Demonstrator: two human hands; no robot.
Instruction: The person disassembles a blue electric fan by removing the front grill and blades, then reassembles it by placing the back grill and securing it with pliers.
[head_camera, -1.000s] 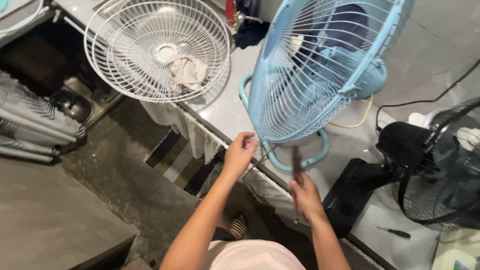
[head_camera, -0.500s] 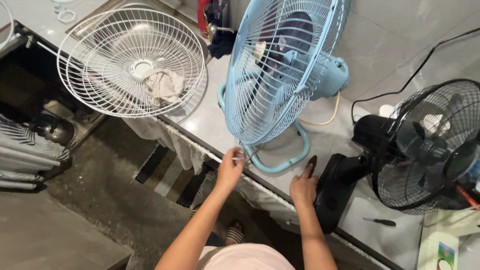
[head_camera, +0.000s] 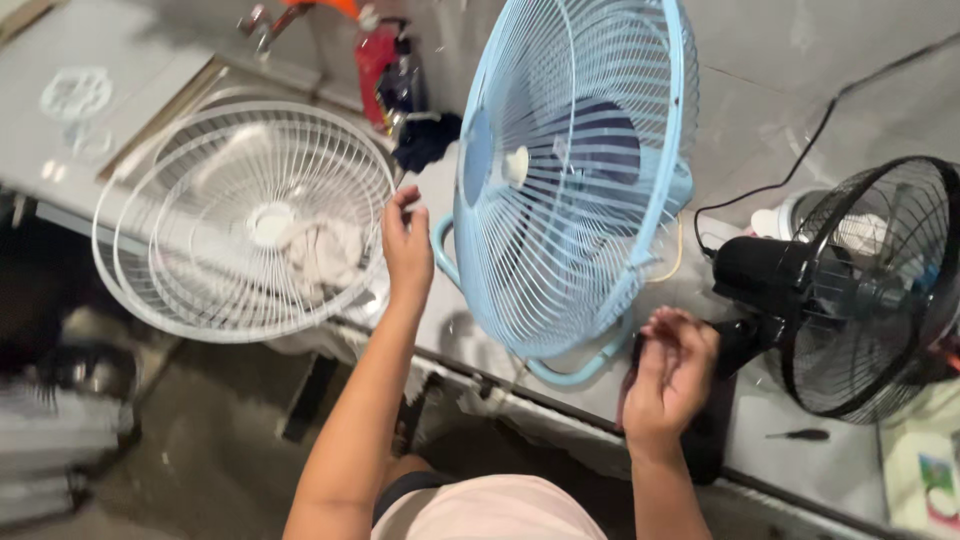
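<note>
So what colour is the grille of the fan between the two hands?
Light blue; the fan grille shows clearly in the head view.

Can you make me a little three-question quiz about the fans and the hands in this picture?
1. True or false: the left hand is raised near the rim of the light blue fan.
2. What lies on the white fan guards? A) a cloth B) a cup C) a book
3. Which fan stands nearest the right hand, other than the blue one?

Key
1. True; whether it touches the rim cannot be told.
2. A, a pale cloth.
3. The black fan, just beyond that hand, on the grey worktop.
</note>
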